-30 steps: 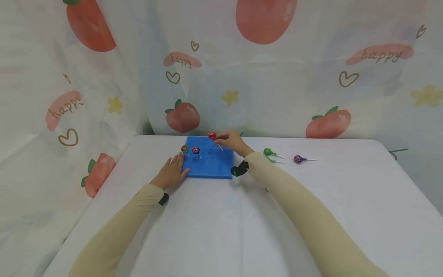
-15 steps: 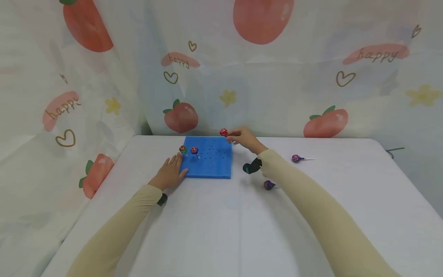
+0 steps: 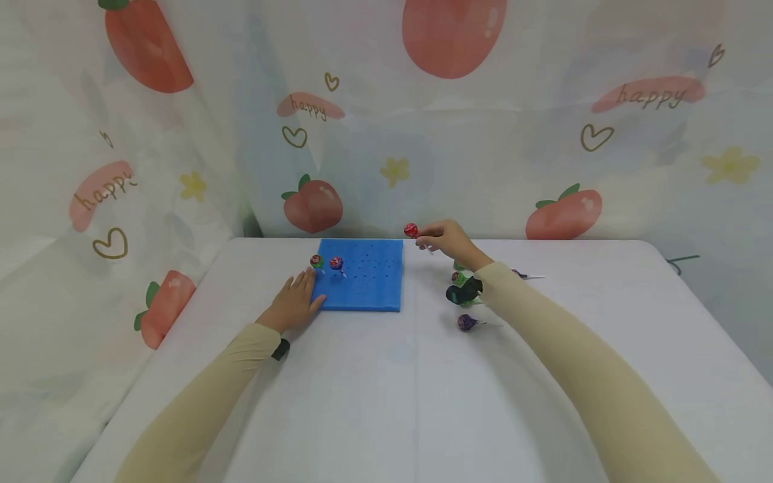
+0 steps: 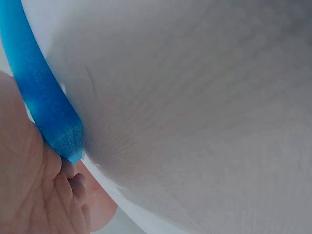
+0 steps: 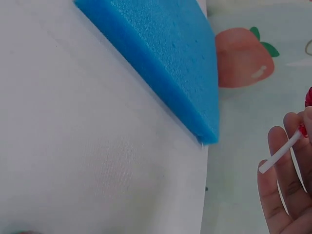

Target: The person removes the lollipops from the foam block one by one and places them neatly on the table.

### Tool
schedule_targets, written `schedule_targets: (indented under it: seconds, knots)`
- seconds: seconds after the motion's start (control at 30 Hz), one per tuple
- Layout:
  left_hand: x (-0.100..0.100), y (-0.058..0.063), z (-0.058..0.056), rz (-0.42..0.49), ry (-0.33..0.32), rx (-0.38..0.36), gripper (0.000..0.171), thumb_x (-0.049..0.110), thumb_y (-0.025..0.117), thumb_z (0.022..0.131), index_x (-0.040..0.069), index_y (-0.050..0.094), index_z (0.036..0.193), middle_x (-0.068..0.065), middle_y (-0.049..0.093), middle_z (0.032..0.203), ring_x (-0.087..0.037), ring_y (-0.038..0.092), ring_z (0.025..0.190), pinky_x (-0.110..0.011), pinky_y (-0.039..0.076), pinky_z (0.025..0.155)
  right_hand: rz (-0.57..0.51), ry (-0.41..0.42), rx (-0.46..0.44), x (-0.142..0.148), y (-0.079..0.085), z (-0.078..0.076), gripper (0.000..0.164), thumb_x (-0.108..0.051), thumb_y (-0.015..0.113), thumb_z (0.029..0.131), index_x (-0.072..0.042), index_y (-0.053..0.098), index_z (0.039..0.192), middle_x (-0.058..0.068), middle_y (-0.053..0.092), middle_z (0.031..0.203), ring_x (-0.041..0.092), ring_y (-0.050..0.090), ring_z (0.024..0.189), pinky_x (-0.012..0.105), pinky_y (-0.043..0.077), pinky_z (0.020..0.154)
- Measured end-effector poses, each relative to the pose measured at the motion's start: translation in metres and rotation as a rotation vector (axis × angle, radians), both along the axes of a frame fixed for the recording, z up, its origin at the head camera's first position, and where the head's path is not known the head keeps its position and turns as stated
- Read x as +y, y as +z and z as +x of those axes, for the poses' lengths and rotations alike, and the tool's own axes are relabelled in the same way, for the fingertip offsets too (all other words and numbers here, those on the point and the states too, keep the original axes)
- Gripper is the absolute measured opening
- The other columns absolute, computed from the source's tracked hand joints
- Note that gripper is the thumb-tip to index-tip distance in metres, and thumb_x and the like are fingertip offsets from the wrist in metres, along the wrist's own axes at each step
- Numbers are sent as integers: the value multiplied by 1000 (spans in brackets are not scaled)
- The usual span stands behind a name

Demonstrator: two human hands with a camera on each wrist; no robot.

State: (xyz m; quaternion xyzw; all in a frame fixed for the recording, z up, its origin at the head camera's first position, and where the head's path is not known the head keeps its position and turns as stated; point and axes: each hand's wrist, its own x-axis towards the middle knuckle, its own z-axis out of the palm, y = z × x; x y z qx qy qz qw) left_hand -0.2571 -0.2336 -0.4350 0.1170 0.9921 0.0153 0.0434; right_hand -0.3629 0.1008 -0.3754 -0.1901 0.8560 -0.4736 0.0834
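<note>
A blue foam board (image 3: 362, 295) dotted with small holes lies at the back of the table. Two lollipops stand in its left part: a red-and-green one (image 3: 317, 261) and a red-and-purple one (image 3: 336, 263). My left hand (image 3: 291, 303) rests along the board's left edge with fingers extended; in the left wrist view the palm (image 4: 29, 180) is against the blue edge. Beyond the board's right side, my right hand (image 3: 449, 240) pinches a red-wrapped lollipop (image 3: 410, 230) in the air. Its white stick (image 5: 280, 156) points away from the thumb in the right wrist view.
Right of the board lie a purple lollipop (image 3: 466, 323) and green-wrapped lollipops (image 3: 459, 277), partly hidden by the right wrist's black camera (image 3: 465, 291). Another lollipop's stick (image 3: 534, 276) shows past the sleeve. A peach-printed curtain (image 3: 483, 168) hangs behind the white table (image 3: 362, 389).
My right hand has moved right with the red lollipop, from over the board to past its right edge. My left hand stays at the board's left edge.
</note>
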Motion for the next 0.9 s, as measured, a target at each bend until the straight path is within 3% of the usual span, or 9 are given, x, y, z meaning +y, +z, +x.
schedule_targets:
  seconds: [0.27, 0.43, 0.63, 0.9]
  knots:
    - [-1, -1, 0, 7, 1, 3, 68, 34, 38, 101, -12, 16, 145, -27, 18, 153, -40, 20, 143, -53, 15, 117, -19, -17, -21, 23, 1, 5, 32, -17, 57, 94, 3, 62, 118, 24, 65, 113, 27, 63, 100, 47, 50, 93]
    - [-2, -2, -1, -4, -5, 0, 68, 36, 36, 101, -13, 16, 145, -27, 18, 153, -40, 20, 143, -53, 15, 117, 12, -34, -29, 35, 1, 9, 31, -18, 56, 94, 1, 62, 118, 25, 64, 113, 29, 62, 102, 41, 51, 92]
    - [-2, -2, -1, -10, -10, 8, 68, 35, 37, 101, -13, 16, 145, -27, 18, 153, -41, 20, 143, -53, 15, 117, 30, -36, -24, 51, -1, 12, 34, -20, 56, 95, 2, 61, 120, 25, 65, 111, 38, 59, 106, 48, 48, 95]
    - [-2, -3, -2, -6, -9, 1, 68, 36, 36, 101, -12, 16, 145, -26, 18, 154, -40, 19, 143, -53, 15, 117, 58, -62, -18, 71, -2, 20, 38, -23, 56, 94, 2, 59, 123, 25, 63, 116, 35, 61, 107, 45, 48, 98]
